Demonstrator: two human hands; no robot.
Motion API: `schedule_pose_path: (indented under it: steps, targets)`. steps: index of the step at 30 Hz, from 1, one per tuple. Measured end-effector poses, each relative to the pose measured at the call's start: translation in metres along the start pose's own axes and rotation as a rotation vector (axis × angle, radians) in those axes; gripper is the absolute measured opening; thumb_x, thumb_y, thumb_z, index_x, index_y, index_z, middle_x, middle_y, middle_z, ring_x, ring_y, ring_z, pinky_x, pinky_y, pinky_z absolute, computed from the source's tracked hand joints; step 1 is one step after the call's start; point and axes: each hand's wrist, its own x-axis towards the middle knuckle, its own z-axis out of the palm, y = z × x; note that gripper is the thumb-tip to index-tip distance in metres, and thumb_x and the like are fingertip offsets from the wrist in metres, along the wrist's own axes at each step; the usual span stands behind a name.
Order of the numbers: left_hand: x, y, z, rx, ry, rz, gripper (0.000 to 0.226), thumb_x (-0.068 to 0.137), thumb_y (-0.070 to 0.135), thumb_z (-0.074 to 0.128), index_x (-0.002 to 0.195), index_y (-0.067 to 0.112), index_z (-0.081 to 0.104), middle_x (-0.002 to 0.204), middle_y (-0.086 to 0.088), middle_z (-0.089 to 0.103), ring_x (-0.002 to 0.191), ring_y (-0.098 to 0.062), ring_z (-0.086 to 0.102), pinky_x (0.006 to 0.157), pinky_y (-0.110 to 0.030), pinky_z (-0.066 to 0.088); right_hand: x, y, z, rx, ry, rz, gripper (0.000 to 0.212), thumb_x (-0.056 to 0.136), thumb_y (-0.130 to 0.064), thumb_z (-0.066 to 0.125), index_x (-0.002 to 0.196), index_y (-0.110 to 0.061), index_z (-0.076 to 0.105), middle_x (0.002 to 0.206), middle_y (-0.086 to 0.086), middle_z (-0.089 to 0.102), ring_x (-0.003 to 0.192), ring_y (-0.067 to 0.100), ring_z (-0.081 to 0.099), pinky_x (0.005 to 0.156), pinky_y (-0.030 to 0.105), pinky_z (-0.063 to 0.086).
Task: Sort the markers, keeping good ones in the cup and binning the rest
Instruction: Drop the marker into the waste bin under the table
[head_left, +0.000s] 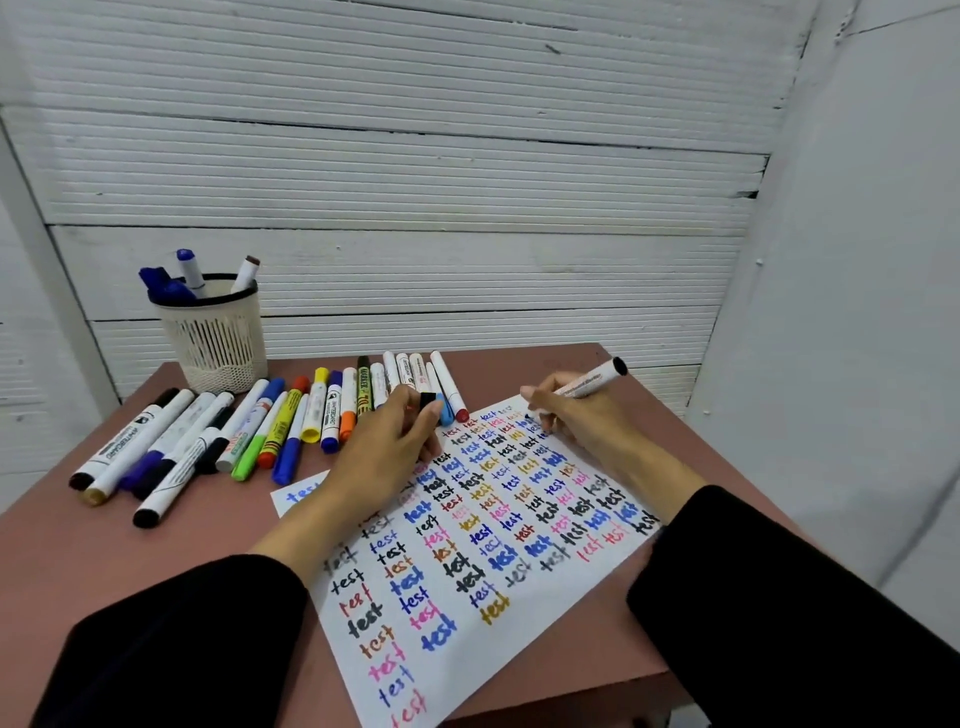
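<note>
Markers (270, 431) lie in a row along the table's (78, 561) far edge, beside the mesh cup (215, 338) at its far left corner. The left hand (387, 452) pinches a black cap (427, 400) on the paper (519, 613); the right hand (576, 410) grips a white marker (592, 382), tip on the sheet's far corner.

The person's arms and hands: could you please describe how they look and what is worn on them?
Both arms wear long, loose black sleeves ending near the wrists. The left hand and right hand are bare: no gloves, rings or watch visible.

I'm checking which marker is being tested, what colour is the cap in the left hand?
Black: the left hand holds a small black cap, seen in the head view.
</note>
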Motion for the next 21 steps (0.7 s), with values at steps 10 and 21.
schedule_pose_path:
  steps: [10,21]
  targets:
    - [0.0017,-0.0003,-0.0022,-0.055,-0.005,-0.01,0.021,0.1,0.032,0.046,0.095,0.012,0.052,0.071,-0.003,0.068,0.055,-0.002,0.057,0.055,-0.016,0.048,0.0081,0.0086,-0.0108,-0.099,0.093,0.062,0.017,0.09,-0.01,0.066,0.089,-0.005,0.05,0.054,0.002,0.052,0.035,0.005,0.044,0.037,0.016,0.036]
    - [0.0016,-0.0023,-0.0028,0.017,-0.004,0.016,0.022,0.099,0.034,0.046,0.095,0.013,0.053,0.07,-0.001,0.069,0.056,-0.001,0.058,0.057,-0.014,0.047,0.0048,0.0075,-0.0111,-0.17,0.069,0.015,0.024,0.089,-0.01,0.067,0.07,-0.008,0.052,0.058,0.009,0.053,0.037,0.009,0.043,0.039,0.021,0.037]
